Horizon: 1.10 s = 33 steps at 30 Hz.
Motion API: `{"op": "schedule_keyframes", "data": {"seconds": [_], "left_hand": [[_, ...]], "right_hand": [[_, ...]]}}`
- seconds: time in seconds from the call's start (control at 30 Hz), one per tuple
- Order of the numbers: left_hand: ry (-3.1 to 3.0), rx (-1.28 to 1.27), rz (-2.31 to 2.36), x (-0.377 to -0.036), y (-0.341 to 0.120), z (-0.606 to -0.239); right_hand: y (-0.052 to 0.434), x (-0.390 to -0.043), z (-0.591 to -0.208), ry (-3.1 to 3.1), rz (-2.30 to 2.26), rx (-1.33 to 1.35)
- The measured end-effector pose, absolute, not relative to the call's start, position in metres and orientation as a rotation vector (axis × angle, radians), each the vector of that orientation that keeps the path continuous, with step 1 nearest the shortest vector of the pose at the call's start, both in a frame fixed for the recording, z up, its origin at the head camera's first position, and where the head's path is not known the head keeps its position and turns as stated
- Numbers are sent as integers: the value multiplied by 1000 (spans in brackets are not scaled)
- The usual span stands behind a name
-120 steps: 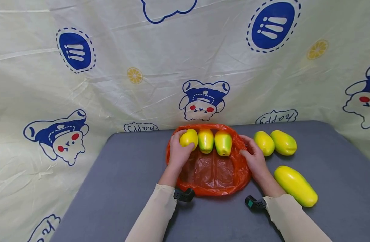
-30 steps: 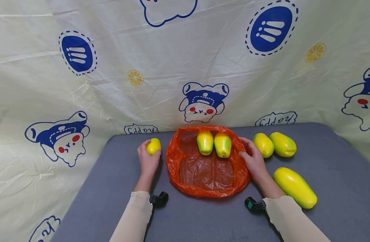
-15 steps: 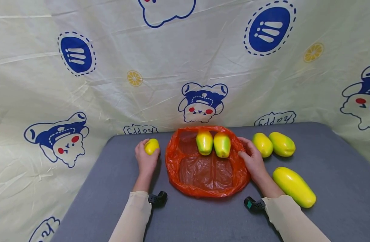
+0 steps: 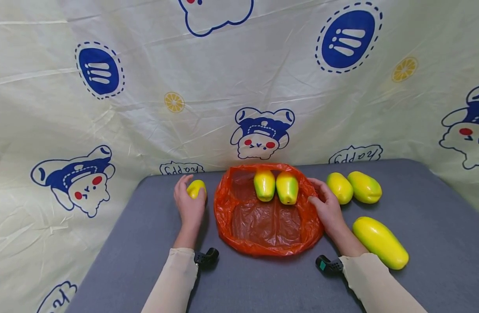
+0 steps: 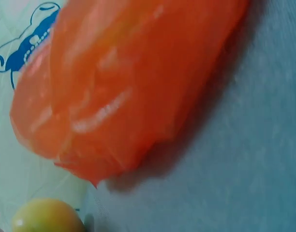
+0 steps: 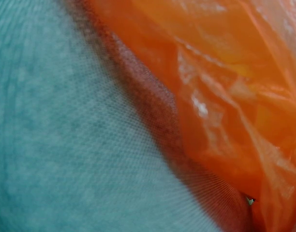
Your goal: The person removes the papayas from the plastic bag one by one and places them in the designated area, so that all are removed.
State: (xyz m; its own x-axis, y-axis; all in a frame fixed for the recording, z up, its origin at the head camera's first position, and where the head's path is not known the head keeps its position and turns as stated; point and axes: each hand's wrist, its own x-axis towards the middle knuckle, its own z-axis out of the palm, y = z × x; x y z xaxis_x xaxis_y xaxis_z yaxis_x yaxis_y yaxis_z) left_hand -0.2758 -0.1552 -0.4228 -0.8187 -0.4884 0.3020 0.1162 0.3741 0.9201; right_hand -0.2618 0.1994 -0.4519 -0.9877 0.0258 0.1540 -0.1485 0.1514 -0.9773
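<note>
Grey cloth-covered table (image 4: 118,243), set against a cream backdrop sheet (image 4: 176,65) printed with blue cartoon figures, lemon slices and the mirrored word "happy".

Left hand (image 4: 189,204): fingers loosely curled round a small yellow fruit (image 4: 195,189) resting on the table, just left of the orange plastic bag (image 4: 268,226); bare grey cloth runs on to the table's left edge.

Right hand (image 4: 326,206): fingers curled on the bag's right rim, gripping it.

Bag: lying open and flat; two yellow-green mangoes (image 4: 276,187) side by side at its far end.

Right of bag: two more mangoes (image 4: 353,188) touching; one large yellow mango (image 4: 380,241) nearer, apart.
</note>
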Motion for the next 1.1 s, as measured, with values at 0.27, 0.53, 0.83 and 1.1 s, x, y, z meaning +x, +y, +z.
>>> {"op": "schedule_keyframes", "data": {"seconds": [0.27,0.53,0.83,1.1], "left_hand": [[-1987,184,-1617,-269,-143,-409],[-2067,101,-1610,-262,-131,-399],[-2100,29,-1723,-256,-120,-398],[-2156,4,-1823,-255,-104,-400]], "right_hand": [[200,-262,-452,-2268,1968,123],[201,-261,-454,-2274,1968,126],[199,-263,-453,-2284,1964,137],[200,-263,-452,-2280,1961,123]]}}
